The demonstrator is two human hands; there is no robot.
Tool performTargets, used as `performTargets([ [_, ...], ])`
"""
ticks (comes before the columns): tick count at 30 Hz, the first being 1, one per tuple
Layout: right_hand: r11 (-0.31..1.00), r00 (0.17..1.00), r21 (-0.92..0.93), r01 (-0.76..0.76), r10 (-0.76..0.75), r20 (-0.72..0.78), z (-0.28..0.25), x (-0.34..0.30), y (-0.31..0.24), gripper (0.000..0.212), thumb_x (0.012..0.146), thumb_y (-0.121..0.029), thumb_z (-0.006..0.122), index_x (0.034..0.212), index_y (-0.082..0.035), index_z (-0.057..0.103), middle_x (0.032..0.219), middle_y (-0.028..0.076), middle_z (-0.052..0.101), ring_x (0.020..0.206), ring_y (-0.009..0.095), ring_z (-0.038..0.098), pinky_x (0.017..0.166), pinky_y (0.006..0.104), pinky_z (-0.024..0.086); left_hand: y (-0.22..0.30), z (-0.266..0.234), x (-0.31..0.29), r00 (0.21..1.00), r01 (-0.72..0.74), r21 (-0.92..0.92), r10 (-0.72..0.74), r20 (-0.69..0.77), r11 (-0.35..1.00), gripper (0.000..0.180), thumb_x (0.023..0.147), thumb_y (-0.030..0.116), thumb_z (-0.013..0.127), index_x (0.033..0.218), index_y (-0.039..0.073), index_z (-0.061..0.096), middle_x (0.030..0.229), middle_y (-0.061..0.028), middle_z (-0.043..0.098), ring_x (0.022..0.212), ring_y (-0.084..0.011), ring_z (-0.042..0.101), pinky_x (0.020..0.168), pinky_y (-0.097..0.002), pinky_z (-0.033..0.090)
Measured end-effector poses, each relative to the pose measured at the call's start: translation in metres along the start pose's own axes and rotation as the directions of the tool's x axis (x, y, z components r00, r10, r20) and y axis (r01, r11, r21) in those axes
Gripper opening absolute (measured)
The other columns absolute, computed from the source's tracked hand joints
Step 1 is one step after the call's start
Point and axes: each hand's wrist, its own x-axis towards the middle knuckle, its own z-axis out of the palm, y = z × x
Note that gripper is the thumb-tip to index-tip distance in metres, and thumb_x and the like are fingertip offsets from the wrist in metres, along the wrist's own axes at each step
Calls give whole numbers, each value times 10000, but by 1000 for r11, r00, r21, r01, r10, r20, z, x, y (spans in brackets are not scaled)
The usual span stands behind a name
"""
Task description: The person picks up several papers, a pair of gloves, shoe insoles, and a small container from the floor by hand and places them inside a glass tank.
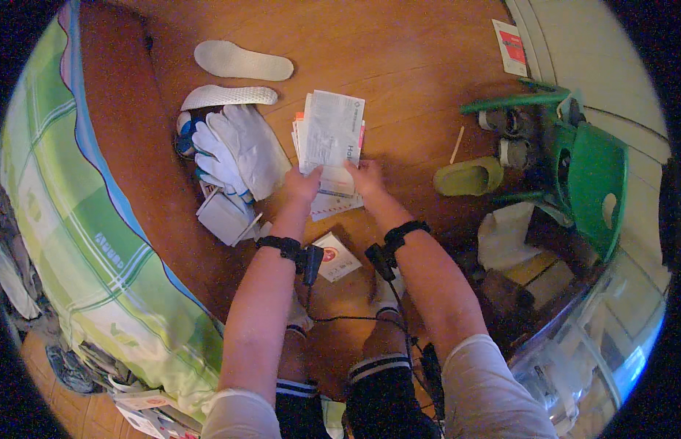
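Between my two hands is a stack of papers (332,130), held above the wooden floor. A pale printed sheet lies on top, and orange, red and white edges stick out beneath it. My left hand (304,183) grips the near left edge, thumb on top. My right hand (365,178) grips the near right edge in the same way. Below the hands shows a white sheet with a patterned border (337,205); whether it belongs to the stack I cannot tell. Nearer to me, a white card with a red round mark (336,257) lies on the floor by my feet.
Left of my hands are white gloves (245,146), pale boxes (227,217) and two insoles (242,61). A bed with a green checked cover (106,241) borders the left. On the right are a green slipper (468,178), a green plastic chair (593,172), shoes (513,150) and a cardboard box (542,282).
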Motion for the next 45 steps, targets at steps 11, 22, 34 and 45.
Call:
performTargets([
  [11,990,976,111,82,-57,-212,-37,-81,-54,216,774,-120,588,926,-8,483,792,69,555,712,132,517,632,261,425,21,-8,-52,958,-263,-269,284,39,926,318,773,161,588,1027,-5,494,918,-132,594,819,-197,574,720,-295,442],
  [22,970,966,83,229,-215,-145,-106,-224,-192,200,782,-83,544,962,1,522,868,99,586,779,163,549,689,293,444,124,-66,-211,918,-275,-496,378,119,824,307,778,108,584,1037,-18,476,946,-92,569,835,-152,538,739,-277,434],
  [34,881,937,324,346,-308,-164,-189,-434,-318,218,785,-60,487,986,18,461,917,89,546,818,155,516,740,284,414,234,-139,-431,838,-289,-536,480,259,793,360,756,76,612,1064,-19,451,984,-90,557,878,-170,530,776,-288,424],
  [45,604,743,435,668,-503,-442,-317,-605,-374,241,852,-125,476,1036,32,484,945,69,571,844,110,514,741,239,411,317,-103,-610,515,-407,-588,707,485,699,409,756,59,591,1123,3,419,1034,-92,535,921,-172,514,804,-286,412],
])
